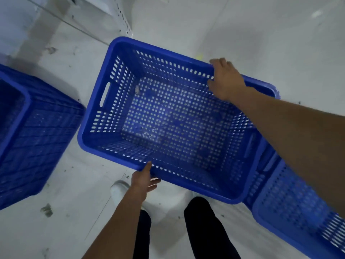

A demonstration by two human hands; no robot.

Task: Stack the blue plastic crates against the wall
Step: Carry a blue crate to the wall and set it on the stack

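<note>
An empty blue perforated crate [115, 139] hangs tilted above the pale floor in the middle of the view, open side up. My left hand [144, 179] grips its near long rim, thumb on top and fingers under the edge. My right hand [226, 79] is closed over the far long rim. A second blue crate [39, 124] stands on the floor at the left. A third blue crate [287, 199] sits at the lower right, partly beneath the held one and partly hidden by my right forearm.
The floor [78, 184] is white and speckled with dirt. My legs in dark trousers [207, 227] and a white shoe [118, 191] are directly below the held crate. A pale perforated metal strip [124, 17] runs along the floor at the top.
</note>
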